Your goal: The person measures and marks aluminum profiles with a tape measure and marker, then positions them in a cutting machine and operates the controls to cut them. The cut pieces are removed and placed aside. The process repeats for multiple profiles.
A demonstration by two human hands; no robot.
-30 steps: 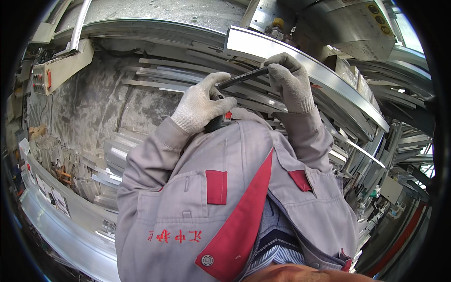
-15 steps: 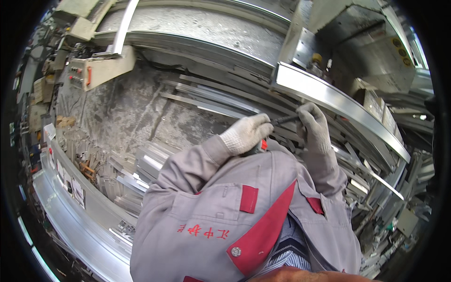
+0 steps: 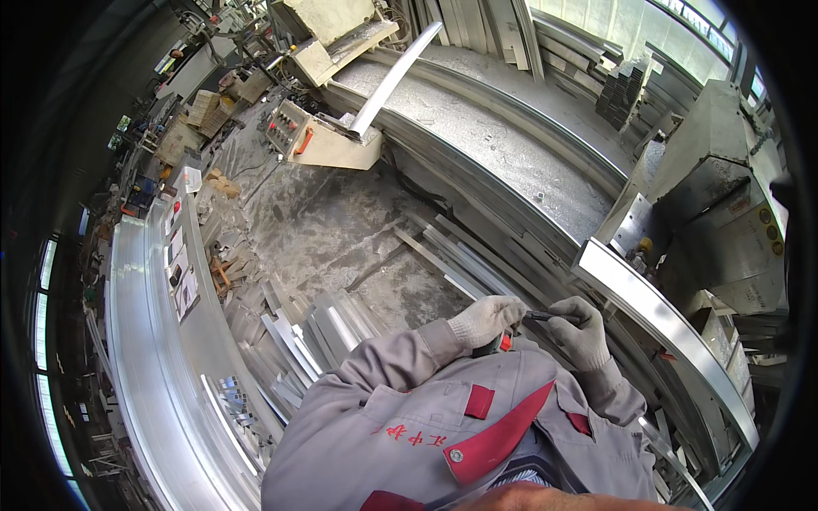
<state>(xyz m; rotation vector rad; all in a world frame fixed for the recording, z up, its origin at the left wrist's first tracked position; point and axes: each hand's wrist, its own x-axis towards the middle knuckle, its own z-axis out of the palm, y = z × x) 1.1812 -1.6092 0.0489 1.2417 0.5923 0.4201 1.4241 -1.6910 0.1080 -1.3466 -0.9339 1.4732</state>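
My left hand (image 3: 484, 321), in a whitish knit glove, is closed with its fingertips on one end of a slim black marker pen (image 3: 542, 316). The gloved right hand (image 3: 581, 335) pinches the pen's other end, so it lies roughly level between both hands in front of my chest. Beneath the left palm shows a dark object with a red part (image 3: 506, 342); the hand hides most of it, and I cannot tell its kind. A shiny metal profile (image 3: 656, 319) runs just beyond and to the right of my right hand.
Long metal profiles (image 3: 460, 260) lie low ahead of me. A machine bed (image 3: 511, 162) strewn with metal chips crosses the far side. At the far left stands a control box (image 3: 319, 140) with an orange-red handle. A long silver bench (image 3: 141, 341) curves along the left, near stacked offcuts (image 3: 341, 328).
The view has swung left, so the surroundings sit further right and lower. My hands have come closer together, and less of the pen shows between them.
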